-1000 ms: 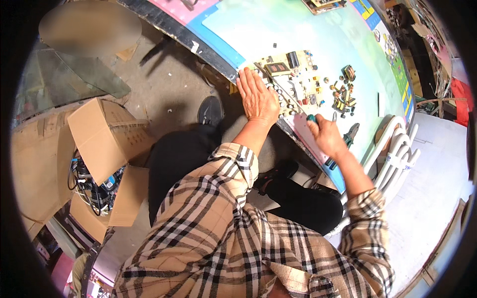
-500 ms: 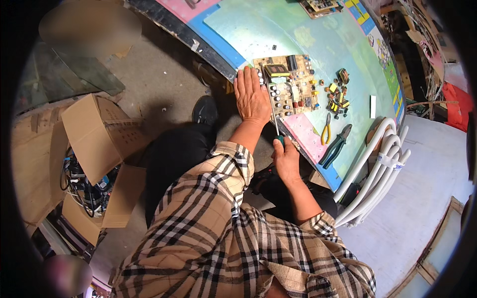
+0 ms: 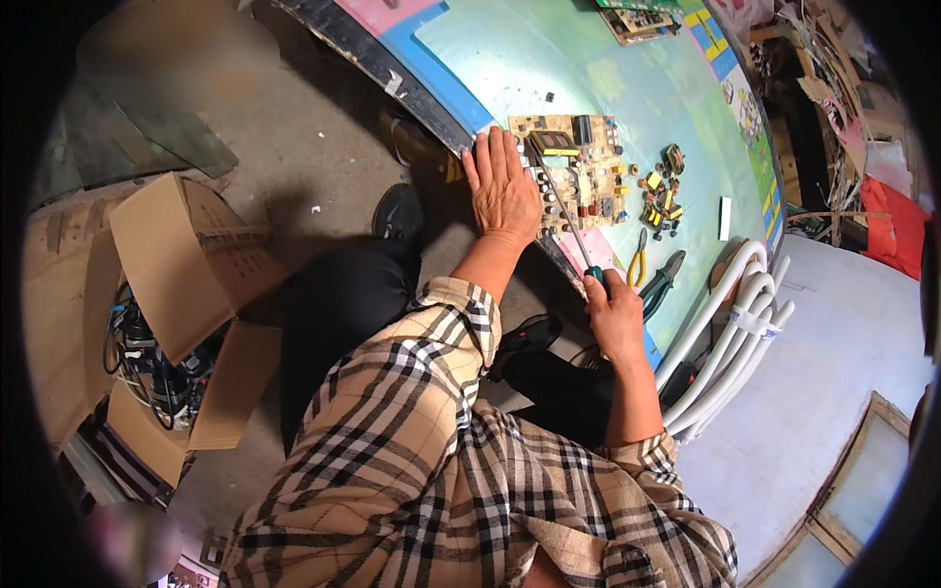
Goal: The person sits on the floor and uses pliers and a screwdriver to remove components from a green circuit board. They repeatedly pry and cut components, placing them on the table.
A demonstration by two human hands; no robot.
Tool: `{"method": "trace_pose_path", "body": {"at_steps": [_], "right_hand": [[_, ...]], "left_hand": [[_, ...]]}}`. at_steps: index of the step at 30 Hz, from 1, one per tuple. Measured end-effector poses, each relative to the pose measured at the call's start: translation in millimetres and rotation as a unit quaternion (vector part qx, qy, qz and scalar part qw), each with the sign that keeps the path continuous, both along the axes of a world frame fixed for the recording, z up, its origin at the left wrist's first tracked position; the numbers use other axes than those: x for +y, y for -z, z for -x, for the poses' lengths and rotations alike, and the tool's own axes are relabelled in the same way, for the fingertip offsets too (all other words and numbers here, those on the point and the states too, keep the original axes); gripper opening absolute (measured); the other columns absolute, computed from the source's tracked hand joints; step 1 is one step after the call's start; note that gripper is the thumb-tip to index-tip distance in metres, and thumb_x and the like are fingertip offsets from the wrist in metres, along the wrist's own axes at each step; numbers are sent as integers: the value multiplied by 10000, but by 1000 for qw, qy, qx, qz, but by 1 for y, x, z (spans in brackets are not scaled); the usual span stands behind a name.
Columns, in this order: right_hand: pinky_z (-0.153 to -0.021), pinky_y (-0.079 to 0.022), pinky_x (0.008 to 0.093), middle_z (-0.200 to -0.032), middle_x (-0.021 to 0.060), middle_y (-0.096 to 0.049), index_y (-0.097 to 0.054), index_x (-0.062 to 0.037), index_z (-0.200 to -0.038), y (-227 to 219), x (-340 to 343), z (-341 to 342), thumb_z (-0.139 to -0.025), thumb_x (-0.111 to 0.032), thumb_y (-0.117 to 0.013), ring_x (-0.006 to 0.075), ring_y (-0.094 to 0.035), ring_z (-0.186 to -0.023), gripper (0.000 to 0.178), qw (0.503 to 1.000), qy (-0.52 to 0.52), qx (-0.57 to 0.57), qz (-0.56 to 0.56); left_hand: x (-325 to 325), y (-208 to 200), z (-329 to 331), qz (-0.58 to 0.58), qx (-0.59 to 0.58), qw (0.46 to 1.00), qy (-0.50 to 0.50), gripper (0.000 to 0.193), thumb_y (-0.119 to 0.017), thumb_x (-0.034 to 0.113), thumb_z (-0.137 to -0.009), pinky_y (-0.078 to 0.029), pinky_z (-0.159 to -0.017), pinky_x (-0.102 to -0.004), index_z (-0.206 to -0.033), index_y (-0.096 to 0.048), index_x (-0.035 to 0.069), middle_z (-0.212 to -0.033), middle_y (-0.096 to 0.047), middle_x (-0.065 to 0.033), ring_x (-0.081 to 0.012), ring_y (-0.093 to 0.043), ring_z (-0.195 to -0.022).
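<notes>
A tan circuit board, crowded with capacitors and other parts, lies near the table's left edge. My left hand rests flat on the board's left side, fingers stretched out. In my right hand is a screwdriver; the fingers are closed round its dark green handle. Its long thin shaft slants over the board to a black and yellow transformer. Whether the tip touches that part is too small to tell. Loose pulled-off components are heaped just right of the board.
Yellow-handled pliers and larger dark green pliers lie near my right hand. A white coiled hose hangs by the table's right end. More boards sit at the far side. A cardboard box of cables stands at left.
My right hand has moved right and slightly down with the screwdriver handle, so the shaft slants more across the board. My left hand stays flat on the board's side.
</notes>
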State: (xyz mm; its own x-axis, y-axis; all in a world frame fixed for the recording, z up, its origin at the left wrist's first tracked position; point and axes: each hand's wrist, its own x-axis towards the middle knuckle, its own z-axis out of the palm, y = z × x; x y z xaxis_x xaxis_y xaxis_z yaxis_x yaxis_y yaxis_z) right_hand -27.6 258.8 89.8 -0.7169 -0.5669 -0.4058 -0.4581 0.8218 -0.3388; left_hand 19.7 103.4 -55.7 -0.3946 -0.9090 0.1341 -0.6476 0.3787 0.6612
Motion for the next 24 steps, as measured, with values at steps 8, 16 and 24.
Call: {"method": "trace_pose_path", "body": {"at_steps": [8, 16, 24], "right_hand": [[-486, -392, 269, -611, 32, -551, -579, -14, -909, 8, 25, 0, -964, -286, -546, 102, -492, -505, 279, 976, 122, -174, 41], [-788, -458, 554, -869, 332, -620, -572, 36, -969, 67, 28, -2, -947, -359, -505, 503, -587, -884, 401, 999, 5, -33, 43], [-804, -502, 508, -895, 283, -655, -563, 29, -1011, 72, 15, -9, -959, -382, -484, 452, -632, -893, 421, 995, 43, -92, -17]], "left_hand": [[-4, -9, 1, 3, 37, 999, -1, 580, -483, 251, -913, -72, -1151, -528, -1393, -324, -32, -1461, -325, -203, -371, -224, -1385], [-44, -49, 40, -6, -94, 971, 221, 554, -662, 403, -847, -449, -944, -424, -1213, -575, -4, -1196, -588, -194, -351, -522, -1134], [-93, -31, 57, 195, -225, 843, 448, 230, -581, 219, -900, -501, -807, -450, -915, -618, -7, -920, -654, -206, -373, -626, -885]]}}
